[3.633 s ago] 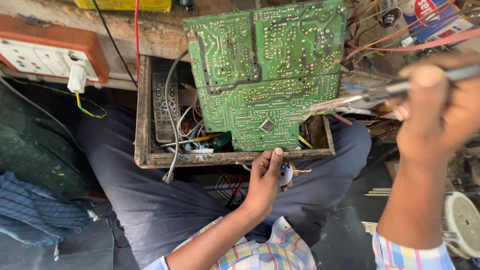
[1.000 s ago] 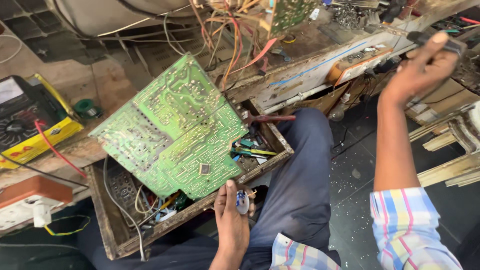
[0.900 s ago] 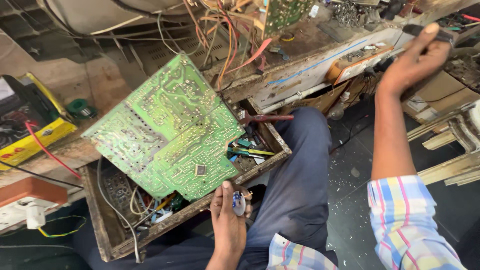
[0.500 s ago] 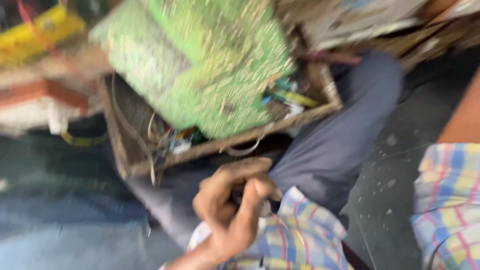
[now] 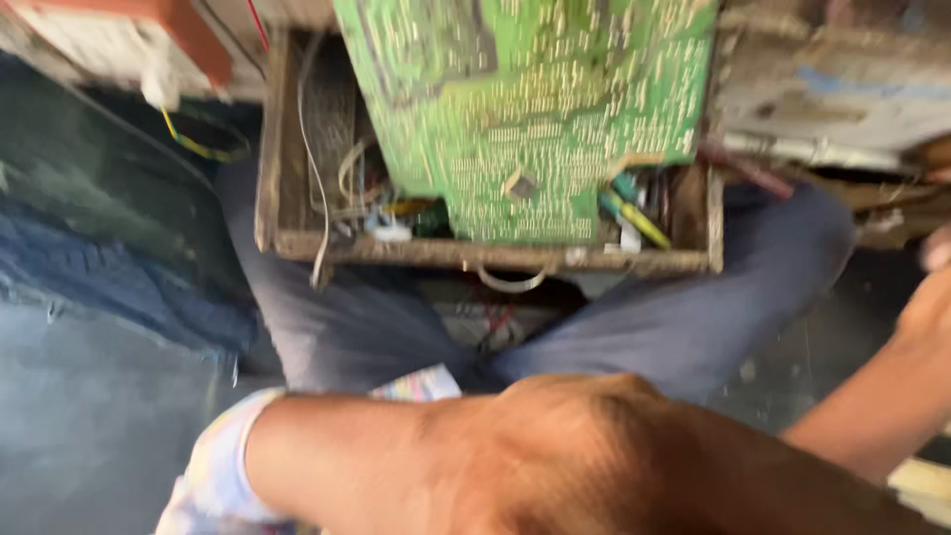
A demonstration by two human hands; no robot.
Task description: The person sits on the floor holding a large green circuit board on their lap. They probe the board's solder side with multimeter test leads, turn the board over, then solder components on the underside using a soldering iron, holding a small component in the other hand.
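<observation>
Dim, cluttered workshop floor (image 5: 89, 436) fills the lower left, with a dark blue cloth (image 5: 109, 287) lying on it. Up in the left corner sits an orange-edged socket box (image 5: 119, 35), a white plug (image 5: 158, 84) hanging at its lower edge with yellow wire trailing off.

Resting across the person's grey-trousered knees (image 5: 684, 317) is an open wooden tray (image 5: 495, 256). A green circuit board (image 5: 535, 109) leans up out of it, solder side to the camera, with loose wires and small parts packed under its lower edge.

Very close to the lens, the left forearm (image 5: 555, 456) crosses the bottom of the view, blurred, a striped sleeve (image 5: 213, 466) at its left end. Its hand lies beyond the frame, so its fingers cannot be judged.

At the far right edge the right hand (image 5: 931, 307) shows only as a blurred wrist and knuckle, well apart from the board; whether its fingers are spread or closed I cannot tell.
</observation>
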